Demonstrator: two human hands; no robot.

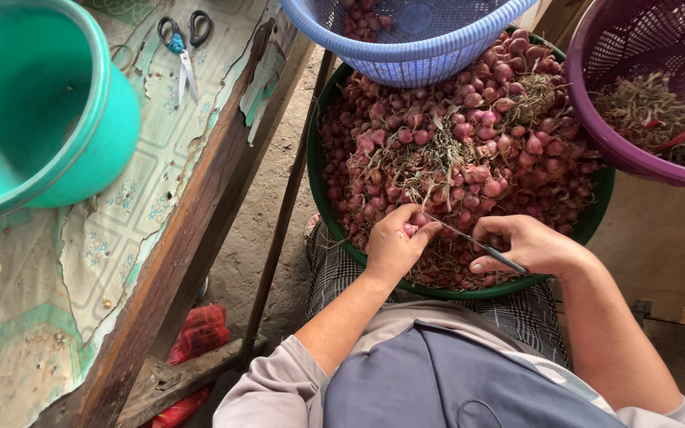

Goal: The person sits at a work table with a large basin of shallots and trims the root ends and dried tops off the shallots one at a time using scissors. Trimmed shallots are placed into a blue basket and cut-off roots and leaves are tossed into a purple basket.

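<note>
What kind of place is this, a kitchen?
Probably a rough outdoor or market work spot, not a kitchen: a bare dirt floor, a worn wooden table, and a big green basin heaped with shallots.

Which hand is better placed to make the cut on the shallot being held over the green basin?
Probably the right hand: it grips the thin knife, whose tip already points at the shallot. The left hand pinches that shallot above the green basin, so it can only steady it.
</note>
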